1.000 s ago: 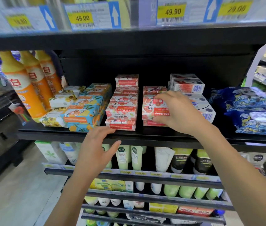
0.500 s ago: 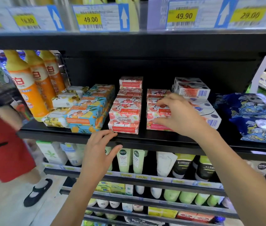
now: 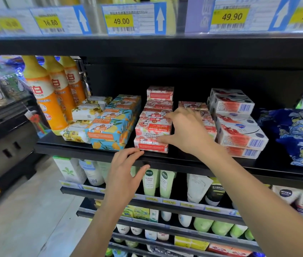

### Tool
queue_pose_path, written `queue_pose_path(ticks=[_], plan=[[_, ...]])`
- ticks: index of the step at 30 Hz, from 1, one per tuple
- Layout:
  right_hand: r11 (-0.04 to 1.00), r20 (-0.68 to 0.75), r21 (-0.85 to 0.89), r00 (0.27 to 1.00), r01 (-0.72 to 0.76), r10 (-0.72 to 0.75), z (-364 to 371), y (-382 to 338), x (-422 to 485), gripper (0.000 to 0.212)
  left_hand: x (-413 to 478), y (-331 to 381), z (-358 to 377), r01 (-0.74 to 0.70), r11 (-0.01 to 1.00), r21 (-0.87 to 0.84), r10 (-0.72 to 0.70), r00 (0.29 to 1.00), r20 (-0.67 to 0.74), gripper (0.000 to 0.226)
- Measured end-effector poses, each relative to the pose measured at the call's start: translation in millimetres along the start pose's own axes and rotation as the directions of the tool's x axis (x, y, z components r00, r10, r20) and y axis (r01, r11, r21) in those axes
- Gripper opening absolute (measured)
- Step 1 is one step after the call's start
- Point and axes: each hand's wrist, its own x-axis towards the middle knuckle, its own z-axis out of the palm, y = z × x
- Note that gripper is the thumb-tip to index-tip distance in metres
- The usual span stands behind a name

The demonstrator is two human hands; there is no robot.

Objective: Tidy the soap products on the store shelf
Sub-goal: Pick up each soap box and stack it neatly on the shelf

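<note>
Right hand [image 3: 189, 132] shifted left; spread fingers [image 3: 169, 115] touch soap stack [image 3: 152, 127].

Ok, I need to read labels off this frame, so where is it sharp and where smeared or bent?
Head view, centre: the yellow 49.00 price tag and the red-and-white Goat Soap box are legible; head view, far left: the yellow price tags are smeared beyond reading; head view throughout: the wide lens slants the black metal shelf edge.
</note>
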Motion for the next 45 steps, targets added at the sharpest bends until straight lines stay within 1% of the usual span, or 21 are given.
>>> queue_pose_path(ticks=[2, 5, 7, 9, 11, 13, 14, 18, 20, 23, 25, 26, 28, 30, 32, 34, 35, 38, 40, 42, 45], plan=[[0.998, -0.037, 0.047, 0.999, 0.03, -0.028, 1, 0, -3, 0.085, 1, 0, -1, 0.005, 1.0, -0.002, -0.005, 1.0, 0.009, 0.042], [0.987, -0.182, 0.109, 0.979, 0.117, -0.096, 4, 3, -12, 0.077, 1, 3, -2, 0.02, 1.0, -0.015, -0.02, 0.999, 0.027, 0.043], [0.967, -0.259, 0.191, 0.959, 0.168, -0.115, 4, 6, -24, 0.078, 1, 8, -7, 0.072, 0.994, -0.081, -0.07, 0.997, 0.032, 0.043], [0.939, -0.293, 0.281, 0.95, 0.198, -0.113, 4, 11, -40, 0.079, 0, 17, -17, 0.179, 0.959, -0.221, -0.174, 0.984, 0.041, 0.044], [0.907, -0.297, 0.364, 0.949, 0.211, -0.102, 4, 17, -59, 0.079, -1, 29, -30, 0.281, 0.856, -0.433, -0.277, 0.958, 0.073, 0.044], [0.876, -0.302, 0.428, 0.948, 0.225, -0.096, 5, 22, -77, 0.079, 0, 41, -38, 0.342, 0.7, -0.627, -0.333, 0.933, 0.136, 0.044], [0.863, -0.303, 0.451, 0.948, 0.229, -0.094, 6, 24, -84, 0.079, 0, 46, -40, 0.366, 0.631, -0.685, -0.342, 0.923, 0.178, 0.042], [0.824, -0.285, 0.522, 0.956, 0.221, -0.076, 15, 24, -105, 0.076, -1, 61, -36, 0.496, 0.432, -0.753, -0.349, 0.862, 0.367, 0.046], [0.803, -0.26, 0.564, 0.965, 0.189, -0.045, 21, 23, -112, 0.075, -3, 67, -33, 0.532, 0.382, -0.756, -0.359, 0.839, 0.409, 0.047], [0.762, -0.199, 0.638, 0.98, 0.116, 0.018, 27, 24, -122, 0.076, -5, 70, -28, 0.559, 0.351, -0.751, -0.379, 0.818, 0.433, 0.047], [0.687, -0.162, 0.724, 0.984, 0.066, 0.077, 30, 24, -128, 0.081, -7, 72, -25, 0.566, 0.324, -0.758, -0.386, 0.811, 0.44, 0.045], [0.618, -0.142, 0.785, 0.982, 0.038, 0.121, 31, 22, -132, 0.082, -7, 74, -24, 0.567, 0.316, -0.761, -0.393, 0.808, 0.439, 0.045], [0.413, -0.081, 0.91, 0.969, -0.024, 0.233, 34, 18, -138, 0.081, -8, 76, -22, 0.572, 0.313, -0.758, -0.4, 0.803, 0.441, 0.046], [0.231, 0.007, 0.969, 0.938, -0.092, 0.346, 36, 15, -141, 0.075, -10, 77, -20, 0.583, 0.317, -0.748, -0.399, 0.798, 0.452, 0.049], [0.142, 0.086, 0.978, 0.914, -0.154, 0.397, 39, 15, -143, 0.061, -13, 77, -16, 0.596, 0.308, -0.742, -0.402, 0.788, 0.466, 0.051], [0.067, 0.141, 0.981, 0.91, -0.181, 0.391, 42, 16, -144, 0.043, -14, 78, -13, 0.605, 0.298, -0.739, -0.398, 0.782, 0.48, 0.051], [0.043, 0.155, 0.982, 0.91, -0.186, 0.386, 44, 18, -145, 0.04, -15, 79, -13, 0.61, 0.296, -0.735, -0.394, 0.779, 0.488, 0.051], [-0.006, 0.164, 0.985, 0.91, -0.175, 0.38, 47, 20, -146, 0.045, -14, 82, -12, 0.605, 0.296, -0.739, -0.387, 0.783, 0.487, 0.044], [-0.031, 0.149, 0.988, 0.913, -0.148, 0.38, 49, 22, -147, 0.046, -14, 82, -13, 0.603, 0.293, -0.742, -0.384, 0.785, 0.486, 0.045], [-0.041, 0.123, 0.992, 0.918, -0.116, 0.376, 51, 24, -148, 0.048, -13, 82, -13, 0.608, 0.298, -0.736, -0.369, 0.784, 0.499, 0.05], [-0.035, 0.07, 0.998, 0.934, -0.061, 0.351, 53, 28, -150, 0.048, -13, 82, -13, 0.613, 0.316, -0.724, -0.357, 0.784, 0.508, 0.049]])
